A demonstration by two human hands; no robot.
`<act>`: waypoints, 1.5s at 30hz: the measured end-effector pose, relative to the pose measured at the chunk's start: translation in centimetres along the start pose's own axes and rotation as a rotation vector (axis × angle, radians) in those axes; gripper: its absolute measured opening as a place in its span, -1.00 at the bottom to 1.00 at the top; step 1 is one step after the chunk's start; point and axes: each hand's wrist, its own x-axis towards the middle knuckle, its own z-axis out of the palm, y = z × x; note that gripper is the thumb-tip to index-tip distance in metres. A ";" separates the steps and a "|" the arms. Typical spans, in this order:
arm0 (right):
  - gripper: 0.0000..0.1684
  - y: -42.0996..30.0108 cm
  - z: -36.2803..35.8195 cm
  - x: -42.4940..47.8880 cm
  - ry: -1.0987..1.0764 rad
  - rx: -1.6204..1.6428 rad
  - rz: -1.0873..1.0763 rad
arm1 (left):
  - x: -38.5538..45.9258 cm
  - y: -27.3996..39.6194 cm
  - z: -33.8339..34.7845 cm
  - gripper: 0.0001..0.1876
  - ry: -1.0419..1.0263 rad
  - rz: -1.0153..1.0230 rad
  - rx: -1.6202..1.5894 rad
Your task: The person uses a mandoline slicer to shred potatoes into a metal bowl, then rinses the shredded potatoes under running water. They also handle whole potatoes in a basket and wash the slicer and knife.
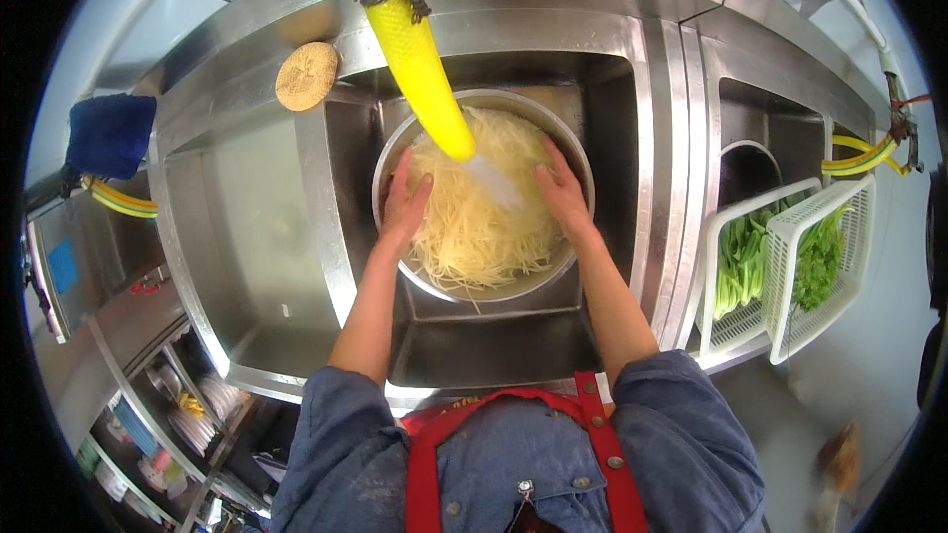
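A round metal pot (389, 159) stands in the middle sink basin (503, 355). Pale yellow shreds (474, 237), which look like shredded potato, fill much of it. Water (496, 181) pours onto them from a yellow sleeve (415, 66) tied around the tap. Inside the pot, my left hand (406, 200) lies against the left edge of the shreds, thumb and fingers apart. Across from it, my right hand (564, 189) is spread along their right edge. Some fingertips are hidden by the shreds, and neither hand visibly grasps anything.
Water stands in the left basin (259, 252). A round woven pad (306, 77) sits on the sink ledge. On the right, two white plastic baskets (778, 266) hold leafy greens (740, 259). A blue cloth (111, 135) hangs at left, above shelves (148, 414) of dishes.
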 end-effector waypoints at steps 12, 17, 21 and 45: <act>-0.41 -3.3 4.1 4.3 -0.222 0.505 0.332 | 5.1 -1.1 5.1 -0.71 -0.105 -0.383 -0.961; -0.46 -6.4 1.7 -1.8 -0.416 0.331 0.179 | -2.2 5.1 1.6 -0.73 -0.326 -0.229 -0.874; -0.37 -7.5 -0.5 -6.1 -0.469 -0.210 -0.079 | -5.7 4.8 -1.5 -0.64 -0.420 0.233 0.054; -0.22 -6.4 1.3 -5.0 -0.381 -0.449 -0.107 | -4.8 3.7 -0.3 -0.56 -0.338 -0.079 -0.448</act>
